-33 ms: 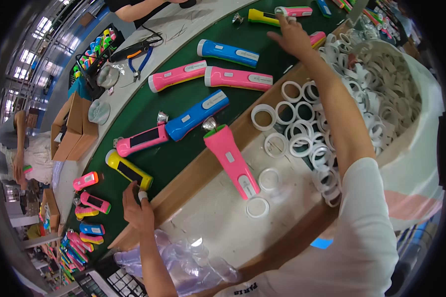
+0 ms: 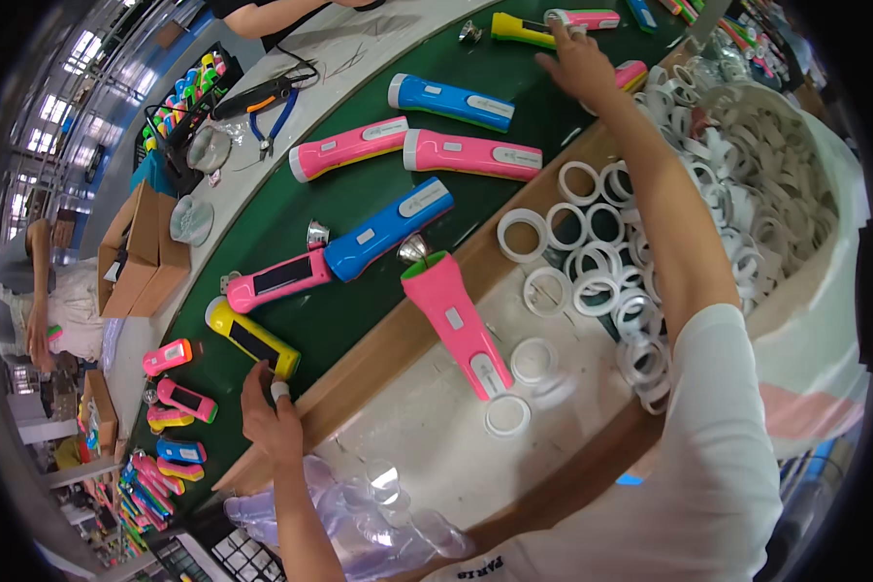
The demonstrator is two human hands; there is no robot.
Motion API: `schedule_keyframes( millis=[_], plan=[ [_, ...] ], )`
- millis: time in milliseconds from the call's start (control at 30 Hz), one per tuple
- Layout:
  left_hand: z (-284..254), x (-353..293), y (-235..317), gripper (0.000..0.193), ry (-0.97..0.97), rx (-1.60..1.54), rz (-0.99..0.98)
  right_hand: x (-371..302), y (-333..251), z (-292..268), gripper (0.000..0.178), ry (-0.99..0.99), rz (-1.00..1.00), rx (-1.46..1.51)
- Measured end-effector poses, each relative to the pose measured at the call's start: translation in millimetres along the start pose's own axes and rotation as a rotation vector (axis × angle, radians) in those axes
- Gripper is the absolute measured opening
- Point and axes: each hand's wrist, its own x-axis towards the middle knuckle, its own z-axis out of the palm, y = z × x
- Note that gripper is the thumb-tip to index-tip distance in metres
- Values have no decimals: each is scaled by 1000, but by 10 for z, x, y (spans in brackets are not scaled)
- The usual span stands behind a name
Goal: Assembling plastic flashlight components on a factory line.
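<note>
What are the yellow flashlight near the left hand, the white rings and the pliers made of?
The flashlight seems hard plastic: its smooth yellow body has a slight shine. The white rings also seem plastic, smooth and evenly coloured. The pliers seem to have grey metal tips; their blue handles could be plastic or rubber.

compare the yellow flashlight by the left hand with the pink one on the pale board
The yellow flashlight shows a dark panel upward; the pink flashlight shows a pale button and strip. The yellow one lies on the green surface by the left hand; the pink one reaches from the pale board over the wooden edge. Both wide ends point toward the picture's upper left.
</note>
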Motion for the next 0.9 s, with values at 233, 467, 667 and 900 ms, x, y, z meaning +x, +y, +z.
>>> schedule_keyframes(
  millis=[233, 467, 667, 900],
  plan=[
    [104, 58, 59, 39, -52, 13, -150, 324, 164, 600, 65, -256, 114, -292],
    [87, 88, 97, 43, -102, 42, -118, 278, -225, 222, 46, -117, 25, -119],
    [16, 43, 47, 42, -102, 116, -114, -222, -1688, -1469, 54, -486, -110, 1070],
    [-77, -82, 16, 28, -104, -140, -111, -2017, -2491, -2553, 55, -761, -319, 938]
  ],
)
